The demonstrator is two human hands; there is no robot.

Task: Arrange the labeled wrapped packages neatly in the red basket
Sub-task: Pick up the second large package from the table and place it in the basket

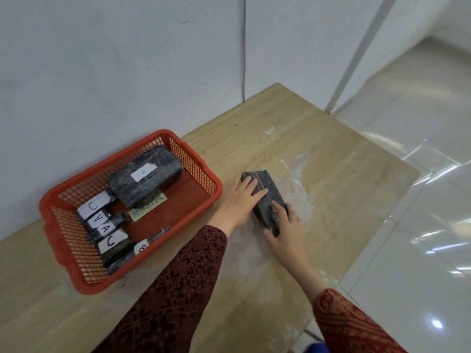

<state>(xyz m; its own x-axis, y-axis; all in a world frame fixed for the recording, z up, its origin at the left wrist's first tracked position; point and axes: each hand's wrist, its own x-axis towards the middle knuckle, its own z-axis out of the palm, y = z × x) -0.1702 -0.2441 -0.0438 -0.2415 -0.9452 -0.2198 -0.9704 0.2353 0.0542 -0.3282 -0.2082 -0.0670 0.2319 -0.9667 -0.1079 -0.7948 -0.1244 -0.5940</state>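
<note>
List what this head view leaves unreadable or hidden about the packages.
- Package on the table: any label is out of sight; the left hand and right hand cover part of it.
- Green slip in the red basket: partly under the large A package, writing blurred.
- Small packages' bodies: overlapped, count unclear.

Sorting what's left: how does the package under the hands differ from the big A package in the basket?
The held package lies on the table under both hands; the A package sits in the red basket, propped on others. The A package shows a white label; the held one shows none. Both are dark and plastic-wrapped.
</note>
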